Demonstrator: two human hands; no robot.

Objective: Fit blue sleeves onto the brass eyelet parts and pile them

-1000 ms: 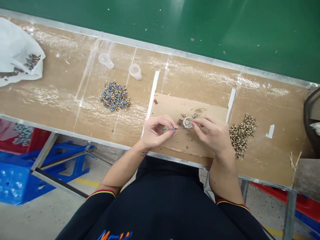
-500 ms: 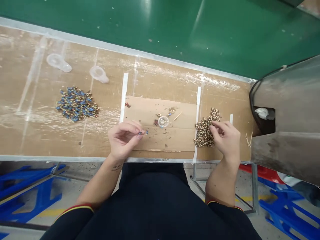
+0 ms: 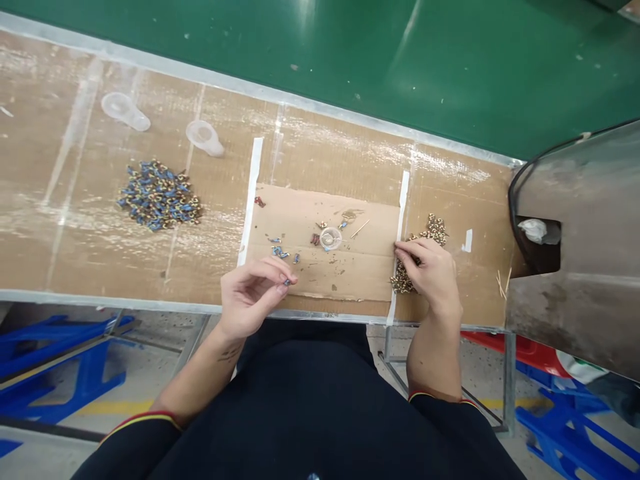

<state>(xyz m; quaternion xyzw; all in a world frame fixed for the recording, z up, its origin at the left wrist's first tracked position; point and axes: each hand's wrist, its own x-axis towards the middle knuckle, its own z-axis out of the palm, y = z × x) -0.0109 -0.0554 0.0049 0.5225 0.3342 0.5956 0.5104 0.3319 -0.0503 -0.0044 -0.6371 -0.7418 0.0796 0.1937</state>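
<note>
My left hand (image 3: 257, 293) pinches a tiny blue-and-brass piece (image 3: 287, 282) between thumb and forefinger, above the front left of a cardboard sheet (image 3: 360, 273). Just beyond it lie several loose blue pieces (image 3: 280, 252). My right hand (image 3: 427, 270) has its thumb and fingertips together over the left side of a heap of small brass pieces (image 3: 435, 229), hiding part of it; whatever is between those fingertips is too small to make out. A small clear cup (image 3: 330, 239) stands mid-sheet, with dark red pieces (image 3: 315, 239) beside it.
A pile of blue-and-brass pieces (image 3: 160, 195) lies on the left of the table. Two translucent scoop-like containers (image 3: 125, 111) (image 3: 205, 138) lie behind it. A thin stick (image 3: 360, 229) rests on the sheet. A metal housing (image 3: 590, 220) borders the right end, near several sticks (image 3: 503, 283).
My right hand has moved left across the brass heap, towards the sheet. My left hand has drawn slightly nearer the table's front edge, uncovering several blue pieces. The camera view has shifted slightly.
</note>
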